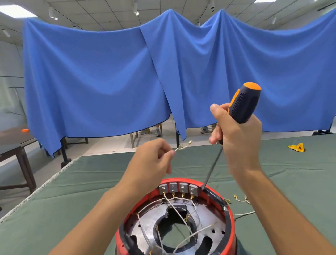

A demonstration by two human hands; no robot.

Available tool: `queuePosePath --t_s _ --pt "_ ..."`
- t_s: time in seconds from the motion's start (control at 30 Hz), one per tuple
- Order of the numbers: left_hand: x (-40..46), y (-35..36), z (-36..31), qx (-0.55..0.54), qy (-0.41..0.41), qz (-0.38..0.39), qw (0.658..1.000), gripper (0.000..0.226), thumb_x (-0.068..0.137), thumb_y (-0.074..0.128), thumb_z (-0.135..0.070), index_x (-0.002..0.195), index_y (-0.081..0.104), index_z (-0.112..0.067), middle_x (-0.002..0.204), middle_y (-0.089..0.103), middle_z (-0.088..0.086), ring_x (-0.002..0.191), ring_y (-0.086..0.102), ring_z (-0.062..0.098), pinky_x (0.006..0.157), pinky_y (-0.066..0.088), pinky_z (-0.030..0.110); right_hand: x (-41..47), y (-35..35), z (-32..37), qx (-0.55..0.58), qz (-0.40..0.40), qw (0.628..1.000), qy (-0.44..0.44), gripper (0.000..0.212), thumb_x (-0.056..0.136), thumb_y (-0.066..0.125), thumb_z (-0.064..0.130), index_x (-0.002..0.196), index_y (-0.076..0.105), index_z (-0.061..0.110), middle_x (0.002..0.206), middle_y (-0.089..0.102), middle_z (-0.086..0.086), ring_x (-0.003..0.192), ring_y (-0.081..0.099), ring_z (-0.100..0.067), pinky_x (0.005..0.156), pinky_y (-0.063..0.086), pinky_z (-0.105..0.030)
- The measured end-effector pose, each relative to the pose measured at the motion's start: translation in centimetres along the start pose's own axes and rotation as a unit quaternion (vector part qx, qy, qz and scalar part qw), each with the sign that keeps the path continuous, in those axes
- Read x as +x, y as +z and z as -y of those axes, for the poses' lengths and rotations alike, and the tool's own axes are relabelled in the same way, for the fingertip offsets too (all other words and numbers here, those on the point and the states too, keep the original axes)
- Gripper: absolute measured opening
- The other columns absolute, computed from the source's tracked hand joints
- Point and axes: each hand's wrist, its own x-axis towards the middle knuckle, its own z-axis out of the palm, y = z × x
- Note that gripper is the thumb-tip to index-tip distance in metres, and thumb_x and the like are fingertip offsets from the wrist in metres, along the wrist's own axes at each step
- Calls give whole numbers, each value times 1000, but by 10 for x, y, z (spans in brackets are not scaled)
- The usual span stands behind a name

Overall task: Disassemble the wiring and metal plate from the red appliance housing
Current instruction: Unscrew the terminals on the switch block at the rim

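Observation:
The red appliance housing (231, 228) stands open at the near edge of the table, showing a silver metal plate (207, 222) with a large central hole. White braided wires (180, 216) cross the plate and run to a row of grey terminal blocks (178, 188) on the far rim. My left hand (151, 160) pinches a short loose wire with brass terminals (184, 146) above the housing. My right hand (237, 140) grips an orange-and-black screwdriver (243, 104), its shaft pointing down to the housing rim beside the terminal blocks.
A green cloth covers the table (87, 184). Loose wires with brass terminals (240, 199) lie right of the housing, and a yellow scrap (296, 147) lies farther right. A blue curtain (159, 74) hangs behind. Another table (7, 144) stands at the left.

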Motion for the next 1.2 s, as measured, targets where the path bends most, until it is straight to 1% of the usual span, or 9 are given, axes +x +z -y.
queuePosePath --t_s 0.2,0.4,0.53,0.6,0.7,0.8,0.87,1.03,1.2 --pt "7 27 -14 -127 -32 -82 988 19 94 52 -13 76 58 -9 52 63 0 33 40 5 42 31 17 2 0 17 -45 62 997 -13 18 85 66 7 70 58 12 42 44 3 35 42 -17 39 37 -21" --pt "13 52 -23 -306 -119 -69 942 19 95 49 -8 80 58 -2 46 58 -1 27 35 15 33 29 18 14 -12 32 1 7 999 -36 16 78 67 13 65 61 20 42 43 8 34 36 -11 37 32 -18" --pt "14 71 -24 -358 -152 -58 920 19 94 52 -8 78 61 -3 46 56 -2 28 36 14 33 31 17 25 -27 25 -185 13 976 -116 15 73 68 26 67 60 15 50 50 2 44 39 -7 43 34 -18" --pt "15 79 -24 -379 -161 -59 910 19 93 53 -8 77 62 -4 47 57 -2 29 37 13 33 33 17 27 -29 9 -284 55 953 -93 22 74 70 24 65 56 10 56 51 -5 47 35 -8 44 32 -22" --pt "15 84 -20 -392 -160 -72 903 19 94 53 -8 77 62 -4 49 58 -1 30 38 12 33 33 17 28 -31 -14 -404 131 905 -21 31 74 67 24 54 45 15 43 42 3 45 33 -12 46 31 -28" --pt "13 84 -14 -391 -155 -90 903 20 93 53 -7 75 61 -4 51 59 -1 29 38 12 33 33 18 27 -32 -30 -429 191 881 48 31 72 71 29 50 51 20 39 40 6 47 36 -16 47 30 -28" --pt "12 85 -11 -386 -152 -95 905 20 93 54 -7 74 61 -5 51 59 -2 29 38 12 32 33 19 24 -30 -35 -441 218 866 87 28 72 72 34 49 57 33 37 41 10 43 34 -12 45 28 -26" --pt "8 86 -9 -352 -126 -67 925 19 92 56 -8 75 63 -6 55 61 -1 34 44 14 34 35 20 20 -28 -41 -380 227 888 126 30 71 71 20 49 52 15 39 37 8 42 30 -11 41 27 -22" --pt "4 80 -6 -283 -162 -60 944 14 88 61 -13 76 68 -9 65 67 0 49 56 15 46 46 28 28 -42 -49 -424 188 875 138 38 74 73 22 52 43 14 46 40 3 46 32 -19 44 27 -25"
